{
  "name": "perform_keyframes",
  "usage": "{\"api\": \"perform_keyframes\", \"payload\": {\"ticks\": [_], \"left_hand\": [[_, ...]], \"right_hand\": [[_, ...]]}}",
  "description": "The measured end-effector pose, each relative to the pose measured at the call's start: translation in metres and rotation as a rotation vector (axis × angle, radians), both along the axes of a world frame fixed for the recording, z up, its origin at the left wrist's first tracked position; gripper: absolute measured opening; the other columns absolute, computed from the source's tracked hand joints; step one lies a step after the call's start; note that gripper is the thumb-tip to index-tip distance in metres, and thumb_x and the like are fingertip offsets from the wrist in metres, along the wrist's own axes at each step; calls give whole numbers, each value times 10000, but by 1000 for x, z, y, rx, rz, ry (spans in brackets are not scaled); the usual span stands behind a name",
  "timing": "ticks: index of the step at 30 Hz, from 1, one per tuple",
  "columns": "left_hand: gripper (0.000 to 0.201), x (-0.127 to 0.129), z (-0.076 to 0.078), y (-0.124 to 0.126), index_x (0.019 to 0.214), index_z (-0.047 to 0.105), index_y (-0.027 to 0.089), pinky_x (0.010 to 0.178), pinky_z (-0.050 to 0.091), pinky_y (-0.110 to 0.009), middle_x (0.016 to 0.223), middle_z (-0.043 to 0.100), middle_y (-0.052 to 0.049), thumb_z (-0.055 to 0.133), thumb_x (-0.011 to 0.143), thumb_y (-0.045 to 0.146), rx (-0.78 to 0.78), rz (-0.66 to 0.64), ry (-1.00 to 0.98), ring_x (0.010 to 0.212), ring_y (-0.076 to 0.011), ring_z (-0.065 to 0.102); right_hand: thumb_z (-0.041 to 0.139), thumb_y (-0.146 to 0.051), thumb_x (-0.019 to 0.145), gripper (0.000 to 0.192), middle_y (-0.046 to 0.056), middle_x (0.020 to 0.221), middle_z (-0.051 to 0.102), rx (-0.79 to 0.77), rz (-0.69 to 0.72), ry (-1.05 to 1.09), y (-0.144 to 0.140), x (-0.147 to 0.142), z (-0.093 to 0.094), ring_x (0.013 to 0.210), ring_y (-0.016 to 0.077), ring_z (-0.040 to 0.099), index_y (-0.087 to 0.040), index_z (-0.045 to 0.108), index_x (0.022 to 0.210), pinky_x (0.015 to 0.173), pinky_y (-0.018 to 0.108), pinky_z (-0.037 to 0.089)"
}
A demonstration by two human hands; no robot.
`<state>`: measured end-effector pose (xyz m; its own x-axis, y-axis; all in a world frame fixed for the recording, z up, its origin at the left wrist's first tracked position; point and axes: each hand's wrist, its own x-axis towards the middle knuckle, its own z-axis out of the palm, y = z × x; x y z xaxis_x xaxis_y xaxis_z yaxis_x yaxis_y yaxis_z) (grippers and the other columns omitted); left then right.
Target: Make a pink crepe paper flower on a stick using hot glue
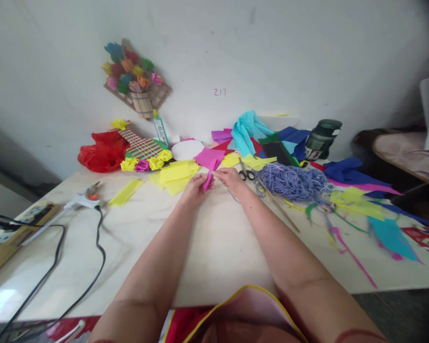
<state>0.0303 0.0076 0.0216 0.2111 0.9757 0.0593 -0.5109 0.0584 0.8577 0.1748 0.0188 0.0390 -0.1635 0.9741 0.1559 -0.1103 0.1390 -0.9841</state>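
While both hands pinch it, the small folded magenta crepe-paper piece [208, 181] looks mid-fold. Left fingers [199, 183] and right fingers [224, 175] grip opposite ends; black-handled scissors [246, 174] lie just beyond.

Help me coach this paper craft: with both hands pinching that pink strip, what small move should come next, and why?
Probably keep rolling or folding the pink paper strip between the fingertips. The left hand and right hand both pinch it just above the table, and it looks only partly gathered. Finished yellow and pink rosettes lie behind, which suggests the same shape.
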Motion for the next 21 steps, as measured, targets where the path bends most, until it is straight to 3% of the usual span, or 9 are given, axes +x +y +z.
{"api": "perform_keyframes", "payload": {"ticks": [4, 13, 21], "left_hand": [[196, 0, -4, 4, 709, 613, 99, 676, 524, -285, 633, 636, -59, 654, 698, 291, 40, 29, 63, 612, -144, 619], [349, -2, -12, 9, 721, 589, 126, 518, 460, -239, 669, 616, -39, 692, 660, 454, 85, 52, 293, 542, -110, 534], [382, -1, -2, 1, 750, 565, 155, 466, 416, -234, 604, 584, -13, 652, 678, 521, 74, 153, 536, 516, -129, 548]], "right_hand": [[713, -467, 554, 344, -85, 435, 284, 13, -10, -28, 1, 0, -1, 454, 55, 234, -164, 550, 548, 460, 244, 151], [680, -404, 564, 291, -66, 429, 299, 24, -10, -174, -1, 3, 1, 496, 84, 323, -180, 515, 480, 502, 248, 220], [649, -379, 541, 263, -77, 452, 343, 6, -65, -259, 1, 3, 0, 498, 67, 303, -166, 511, 474, 515, 237, 242]]}}
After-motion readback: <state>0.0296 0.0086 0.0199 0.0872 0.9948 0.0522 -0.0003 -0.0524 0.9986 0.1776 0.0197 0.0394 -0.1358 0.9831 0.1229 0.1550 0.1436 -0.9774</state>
